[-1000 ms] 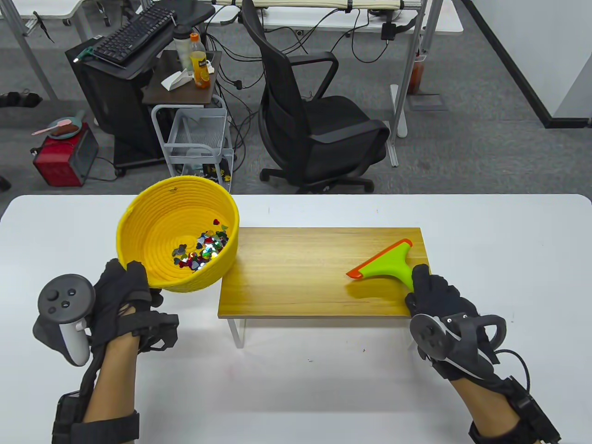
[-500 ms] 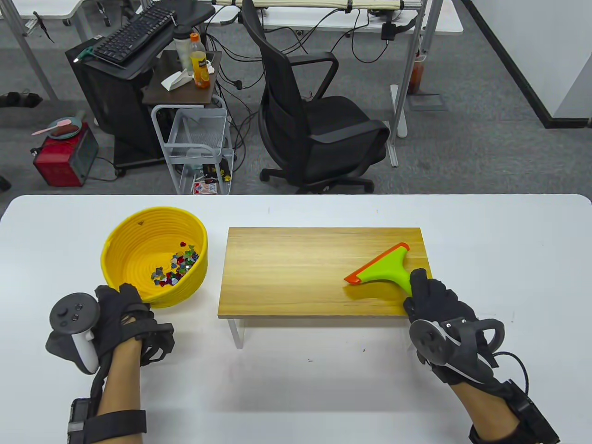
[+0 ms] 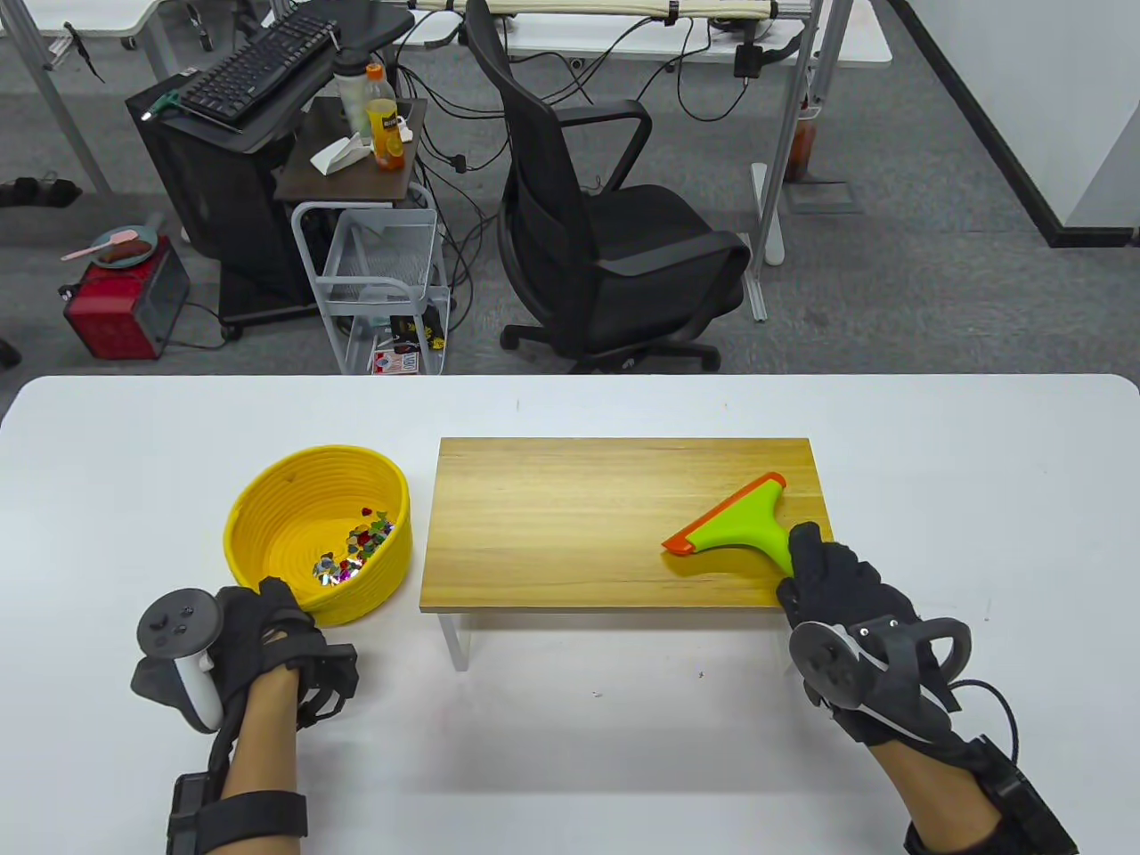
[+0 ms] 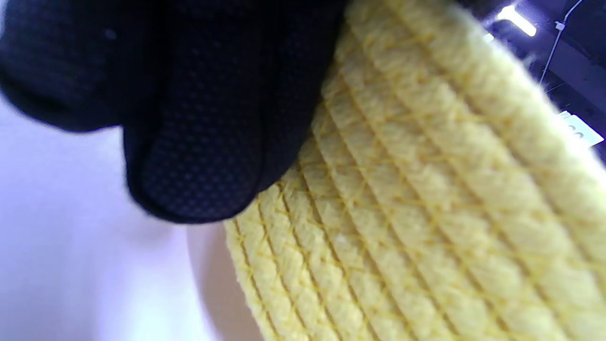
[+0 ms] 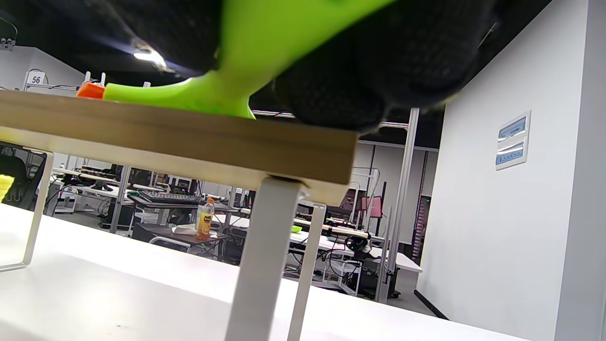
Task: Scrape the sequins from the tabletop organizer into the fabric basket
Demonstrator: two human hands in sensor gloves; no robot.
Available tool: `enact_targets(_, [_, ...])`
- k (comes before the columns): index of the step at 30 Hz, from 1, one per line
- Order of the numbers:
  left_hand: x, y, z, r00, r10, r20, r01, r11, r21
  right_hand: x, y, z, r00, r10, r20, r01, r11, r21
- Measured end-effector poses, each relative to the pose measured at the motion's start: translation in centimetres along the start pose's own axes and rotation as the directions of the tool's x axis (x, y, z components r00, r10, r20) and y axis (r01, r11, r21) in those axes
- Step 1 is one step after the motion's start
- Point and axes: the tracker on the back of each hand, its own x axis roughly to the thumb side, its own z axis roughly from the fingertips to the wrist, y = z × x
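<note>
The yellow fabric basket (image 3: 303, 525) stands on the white table left of the wooden organizer (image 3: 570, 525), with colourful sequins (image 3: 352, 554) inside. My left hand (image 3: 267, 614) grips the basket's near rim; the left wrist view shows my fingers (image 4: 199, 132) against its woven wall (image 4: 426, 199). My right hand (image 3: 824, 570) grips the handle of the green scraper (image 3: 739, 525), whose orange-edged blade rests on the organizer's right part. The right wrist view shows the scraper (image 5: 199, 90) lying on the organizer top (image 5: 189, 132).
The organizer stands on white legs (image 3: 454, 637) above the white table (image 3: 570, 739). A black office chair (image 3: 606, 232) and a wire cart (image 3: 383, 276) stand on the floor beyond the table's far edge.
My left hand has lowered the tilted basket from beside the organizer's left edge down onto the table, upright and nearer me. The scraper and right hand barely moved.
</note>
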Motion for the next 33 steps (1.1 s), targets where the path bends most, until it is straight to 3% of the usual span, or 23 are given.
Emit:
enact_targets(7, [-0.5, -0.5, -0.4, 0.998, -0.053, -0.015, 0.053, 0.998, -0.037, -0.1, 0.0, 0.1, 1.000, 0.004, -0.002, -0.004, 1.000, -0.003])
enact_targets(10, [0.1, -0.1, -0.1, 0.983, -0.181, -0.010, 0.180, 0.983, -0.039, -0.1, 0.0, 0.2, 1.000, 0.006, -0.005, -0.006, 1.000, -0.002])
enact_targets(15, [3.1, 0.9, 1.6, 0.907, -0.404, 0.117, 0.396, 0.914, 0.083, -0.1, 0.0, 0.2, 1.000, 0.005, -0.006, -0.005, 1.000, -0.005])
enact_targets(19, [6.2, 1.0, 3.8, 0.848, -0.438, 0.297, 0.426, 0.898, 0.109, -0.1, 0.0, 0.3, 1.000, 0.006, -0.007, -0.006, 1.000, -0.007])
enact_targets(21, [7.9, 0.9, 5.4, 0.799, -0.410, 0.440, 0.394, 0.910, 0.131, 0.0, 0.0, 0.3, 1.000, 0.006, -0.007, -0.006, 1.000, -0.009])
enact_targets(23, [9.6, 0.5, 7.1, 0.696, -0.375, 0.612, 0.354, 0.921, 0.162, 0.0, 0.1, 0.4, 1.000, 0.003, -0.008, -0.003, 1.000, -0.011])
enact_targets(25, [10.8, 0.0, 9.1, 0.614, -0.352, 0.706, 0.346, 0.924, 0.160, 0.0, 0.1, 0.5, 1.000, 0.004, -0.007, -0.004, 1.000, -0.016])
enact_targets(28, [12.0, -0.9, 11.5, 0.494, -0.291, 0.819, 0.353, 0.928, 0.118, 0.0, 0.1, 0.7, 1.000, 0.003, -0.008, -0.003, 1.000, -0.018])
enact_targets(31, [12.4, -2.0, 13.5, 0.443, -0.198, 0.874, 0.369, 0.929, 0.023, 0.0, 0.1, 0.8, 1.000, 0.009, -0.011, -0.009, 1.000, -0.018])
enact_targets(33, [12.5, -3.0, 15.3, 0.357, -0.143, 0.923, 0.386, 0.922, -0.007, -0.1, 0.1, 1.0, 1.000, 0.009, -0.013, -0.009, 1.000, -0.018])
